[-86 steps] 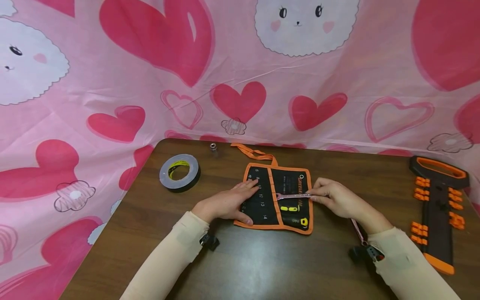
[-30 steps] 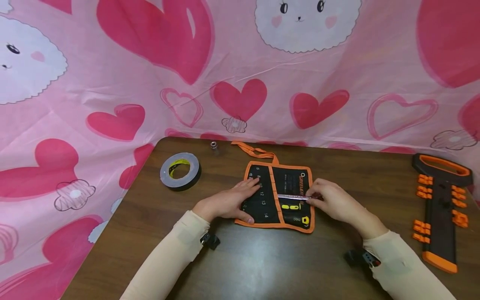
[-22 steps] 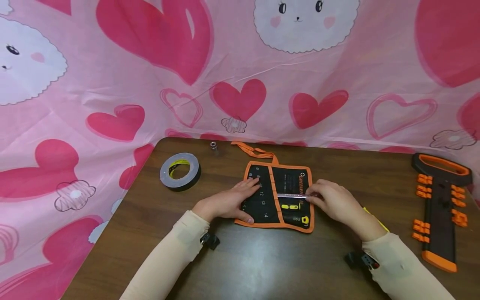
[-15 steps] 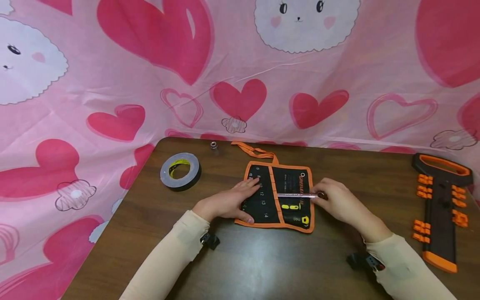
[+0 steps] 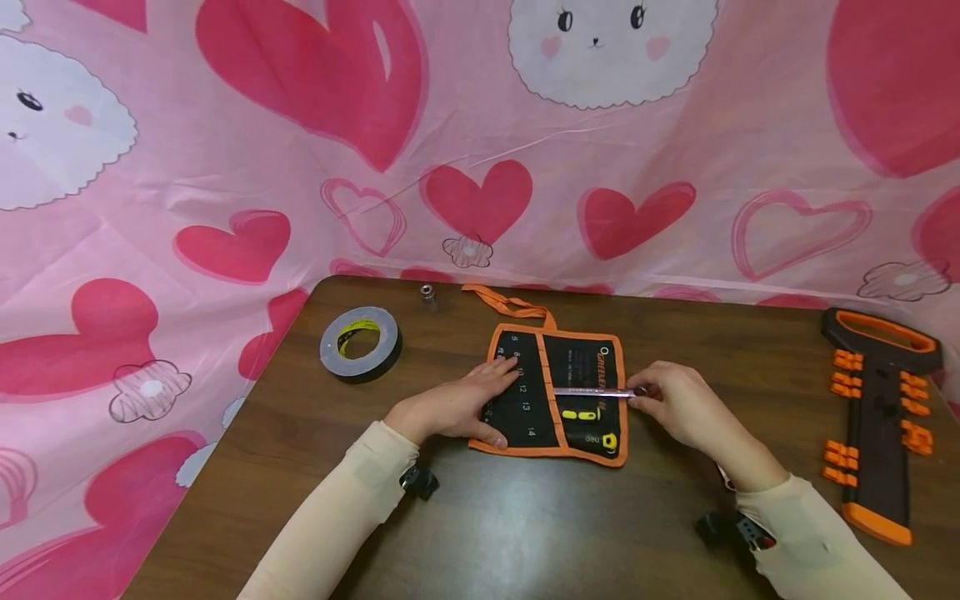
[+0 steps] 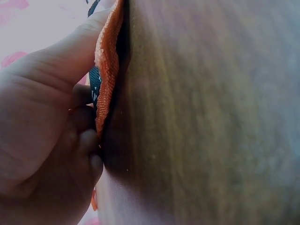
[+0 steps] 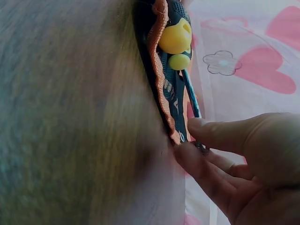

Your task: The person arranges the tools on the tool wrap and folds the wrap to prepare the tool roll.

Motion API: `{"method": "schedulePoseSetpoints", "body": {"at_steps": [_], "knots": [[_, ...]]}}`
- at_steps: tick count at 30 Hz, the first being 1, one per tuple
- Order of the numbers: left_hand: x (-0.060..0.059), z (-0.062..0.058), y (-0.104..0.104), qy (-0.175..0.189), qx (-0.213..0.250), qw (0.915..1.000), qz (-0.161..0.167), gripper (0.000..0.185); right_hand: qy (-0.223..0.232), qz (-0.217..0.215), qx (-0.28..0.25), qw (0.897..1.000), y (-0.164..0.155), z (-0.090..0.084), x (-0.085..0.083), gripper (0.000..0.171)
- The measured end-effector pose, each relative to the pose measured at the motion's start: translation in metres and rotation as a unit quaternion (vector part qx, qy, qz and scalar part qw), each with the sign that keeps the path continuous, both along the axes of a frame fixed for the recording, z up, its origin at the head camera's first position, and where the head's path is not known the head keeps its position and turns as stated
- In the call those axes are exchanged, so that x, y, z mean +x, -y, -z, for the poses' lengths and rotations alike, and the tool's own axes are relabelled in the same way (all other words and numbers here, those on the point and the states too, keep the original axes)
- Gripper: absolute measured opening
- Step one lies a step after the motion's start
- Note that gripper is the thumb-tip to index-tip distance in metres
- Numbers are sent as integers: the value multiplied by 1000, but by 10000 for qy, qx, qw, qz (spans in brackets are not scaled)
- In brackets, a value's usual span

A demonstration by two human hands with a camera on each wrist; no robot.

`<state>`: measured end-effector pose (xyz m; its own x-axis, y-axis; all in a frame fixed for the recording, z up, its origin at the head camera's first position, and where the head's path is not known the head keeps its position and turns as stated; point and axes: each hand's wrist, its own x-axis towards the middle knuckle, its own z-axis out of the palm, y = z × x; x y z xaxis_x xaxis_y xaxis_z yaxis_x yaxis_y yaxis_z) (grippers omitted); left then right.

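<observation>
Pinching the outer end of a slim silver wrench (image 5: 596, 392), your right hand (image 5: 678, 408) has thumb and fingertips (image 7: 194, 157) closed on the metal just at the right border of the tool pouch (image 5: 555, 392); the right wrist view shows those tips meeting at the orange hem, with the wrench shaft running away from them along the fabric. The wrench lies crosswise over the right panel of the pouch, its far end near the middle orange seam, just above two yellow tool heads (image 5: 579, 414) that poke from the pockets. Your left hand (image 5: 457, 404) lies flat on the left part of the pouch, fingers extended over the numbered pockets and the thumb along the lower edge; in the left wrist view the thumb presses against the orange binding (image 6: 108, 61) while the other fingers look loosely bent beneath it, gripping nothing that shows. The pouch sits spread open in the centre of the head frame on the dark wooden table (image 5: 480, 517), its orange strap (image 5: 510, 304) trailing toward the upper left. Left of centre rests a roll of grey tape (image 5: 360, 343), and just above and right of it a small metal socket (image 5: 427, 293) stands near the table's far edge. At the right edge of the frame lies a black and orange holder (image 5: 873, 417) with orange clips. Behind the table hangs a pink heart-print cloth (image 5: 480, 133).
</observation>
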<state>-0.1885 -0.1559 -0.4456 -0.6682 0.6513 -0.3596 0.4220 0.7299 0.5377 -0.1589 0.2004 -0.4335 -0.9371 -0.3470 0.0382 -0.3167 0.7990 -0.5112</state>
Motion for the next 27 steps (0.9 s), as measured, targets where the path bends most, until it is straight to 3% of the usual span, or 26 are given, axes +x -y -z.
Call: {"method": "schedulePoseSetpoints", "body": {"at_steps": [11,27], "knots": [[1,-1,0,-62,-9,10000,30,108,-272,-18,-5,9996,6,2,1,17],[1,-1,0,-25,-6,10000,0,110,-6,9,-126,9999,18,3,0,17]]}}
